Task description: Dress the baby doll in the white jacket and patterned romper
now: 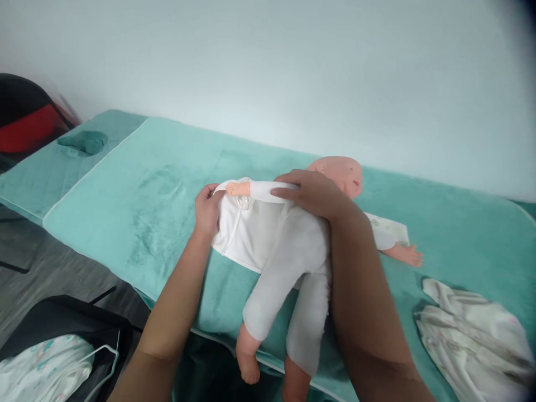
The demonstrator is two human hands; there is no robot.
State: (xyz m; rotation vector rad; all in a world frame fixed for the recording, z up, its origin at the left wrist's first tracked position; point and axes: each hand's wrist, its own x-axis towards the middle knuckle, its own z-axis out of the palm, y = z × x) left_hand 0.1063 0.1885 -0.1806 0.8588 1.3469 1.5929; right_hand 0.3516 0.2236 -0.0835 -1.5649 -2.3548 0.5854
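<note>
Firstly, left: left hand (207, 209), fingertips clamped on the edge of a spread white cloth garment (240, 240); a tug could snag the doll's fingers. Centre: pink plastic baby doll in white clothing (304, 237), feet past the near edge; pulling could slide it off. Right hand (312, 192): on the doll's sleeved arm, seemingly pinching, fingertips partly hidden; twisting could strain the joint. Surface: teal plush-covered bed (176, 162), face hole at left, rumpled pale cloth (477, 335) at right. Room: black chair with red item (33, 129), black seat (77, 307), grey floor (20, 301), pale wall (251, 72).
</note>
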